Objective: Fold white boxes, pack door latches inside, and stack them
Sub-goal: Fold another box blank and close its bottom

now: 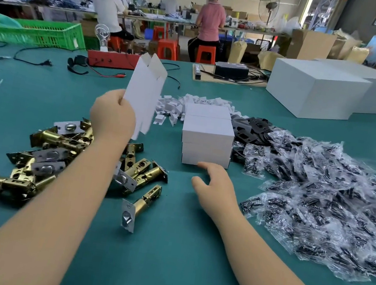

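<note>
My left hand [112, 116] grips a flat, unfolded white box blank [144, 92] and holds it upright above the table. A stack of folded white boxes [206, 137] stands in the middle. My right hand [215, 188] hovers just in front of the stack with relaxed fingers, its fingertips at the bottom box's front edge. A pile of brass door latches [53, 159] lies at the left, under my left forearm. One single latch [139, 205] lies apart, nearer to me.
A heap of clear bags with black parts [322, 203] fills the right side. Black plates [250, 130] and small white card pieces [175, 107] lie behind the stack. Large white cartons [316, 89] stand far right; a red device [111, 59] and cables lie at the back.
</note>
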Available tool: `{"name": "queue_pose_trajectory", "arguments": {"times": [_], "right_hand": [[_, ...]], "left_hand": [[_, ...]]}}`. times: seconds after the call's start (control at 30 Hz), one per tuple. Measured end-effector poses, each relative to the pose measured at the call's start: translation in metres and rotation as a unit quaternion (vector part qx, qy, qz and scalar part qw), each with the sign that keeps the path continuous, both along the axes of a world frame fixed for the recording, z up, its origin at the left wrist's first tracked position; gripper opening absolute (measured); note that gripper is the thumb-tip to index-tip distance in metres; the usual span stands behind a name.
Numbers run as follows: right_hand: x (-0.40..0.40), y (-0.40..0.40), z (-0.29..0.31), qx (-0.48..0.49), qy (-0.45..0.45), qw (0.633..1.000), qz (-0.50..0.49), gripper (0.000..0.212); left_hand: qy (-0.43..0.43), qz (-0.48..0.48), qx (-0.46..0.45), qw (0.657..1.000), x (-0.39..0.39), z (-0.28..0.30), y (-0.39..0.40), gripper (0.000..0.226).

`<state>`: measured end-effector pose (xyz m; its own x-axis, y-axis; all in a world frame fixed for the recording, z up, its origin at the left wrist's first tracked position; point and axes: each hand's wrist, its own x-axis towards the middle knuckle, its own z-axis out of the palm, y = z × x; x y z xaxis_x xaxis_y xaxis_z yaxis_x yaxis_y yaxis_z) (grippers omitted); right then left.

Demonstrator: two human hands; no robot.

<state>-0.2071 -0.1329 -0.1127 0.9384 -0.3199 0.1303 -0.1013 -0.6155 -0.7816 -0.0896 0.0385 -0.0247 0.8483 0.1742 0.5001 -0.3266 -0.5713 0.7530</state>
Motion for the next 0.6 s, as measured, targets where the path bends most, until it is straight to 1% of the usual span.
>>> {"name": "queue_pose_trajectory", "arguments": {"times": [0.03,0.07,0.1,0.13,0.17,0.2,0.27,0.3,0.33,0.37,0.43,0.47,0.5,0.53,0.57,0.6], "right_hand": [[-0.001,0.001,0.0,-0.004,-0.003,1.0,0.003,0.044],[-0.001,0.002,0.0,-0.013,-0.002,1.0,0.009,0.044],[-0.001,0.003,0.0,-0.011,-0.002,1.0,0.015,0.043],[-0.001,0.003,0.0,0.016,-0.007,1.0,0.014,0.042],[-0.001,0.004,0.002,0.078,-0.017,0.997,0.002,0.043],[-0.002,0.005,0.004,0.168,-0.032,0.985,-0.016,0.044],[-0.004,0.002,0.008,0.343,-0.075,0.935,-0.054,0.037],[-0.005,-0.001,0.009,0.389,-0.104,0.913,-0.061,0.034],[-0.007,-0.005,0.01,0.409,-0.127,0.902,-0.057,0.03],[-0.01,-0.008,0.01,0.406,-0.14,0.902,-0.054,0.024],[-0.014,-0.017,0.009,0.379,-0.139,0.913,-0.061,0.016],[-0.014,-0.02,0.008,0.382,-0.133,0.912,-0.064,0.017],[-0.014,-0.024,0.009,0.402,-0.125,0.904,-0.068,0.02],[-0.014,-0.026,0.009,0.435,-0.121,0.889,-0.074,0.022],[-0.013,-0.027,0.01,0.465,-0.118,0.873,-0.085,0.024],[-0.012,-0.029,0.01,0.488,-0.118,0.86,-0.097,0.026]], "left_hand": [[0.011,-0.018,-0.084,0.996,-0.015,-0.002,-0.002,0.038],[0.029,-0.04,-0.171,0.984,-0.03,-0.005,-0.005,0.038],[0.048,-0.066,-0.25,0.965,-0.044,-0.008,-0.01,0.036],[0.071,-0.101,-0.314,0.941,-0.057,-0.012,-0.015,0.035],[0.101,-0.141,-0.354,0.919,-0.067,-0.017,-0.021,0.034],[0.132,-0.181,-0.374,0.9,-0.075,-0.022,-0.028,0.032],[0.186,-0.247,-0.391,0.867,-0.088,-0.027,-0.038,0.034],[0.198,-0.281,-0.39,0.854,-0.094,-0.029,-0.043,0.037],[0.2,-0.31,-0.373,0.851,-0.099,-0.031,-0.047,0.04],[0.189,-0.328,-0.335,0.863,-0.103,-0.035,-0.049,0.043],[0.146,-0.341,-0.192,0.909,-0.111,-0.042,-0.054,0.042],[0.126,-0.338,-0.105,0.927,-0.113,-0.046,-0.057,0.035],[0.113,-0.329,-0.017,0.937,-0.114,-0.049,-0.059,0.025],[0.111,-0.32,0.065,0.939,-0.115,-0.052,-0.06,0.019],[0.112,-0.311,0.133,0.934,-0.116,-0.055,-0.061,0.024],[0.114,-0.307,0.181,0.927,-0.117,-0.06,-0.063,0.031]]}}
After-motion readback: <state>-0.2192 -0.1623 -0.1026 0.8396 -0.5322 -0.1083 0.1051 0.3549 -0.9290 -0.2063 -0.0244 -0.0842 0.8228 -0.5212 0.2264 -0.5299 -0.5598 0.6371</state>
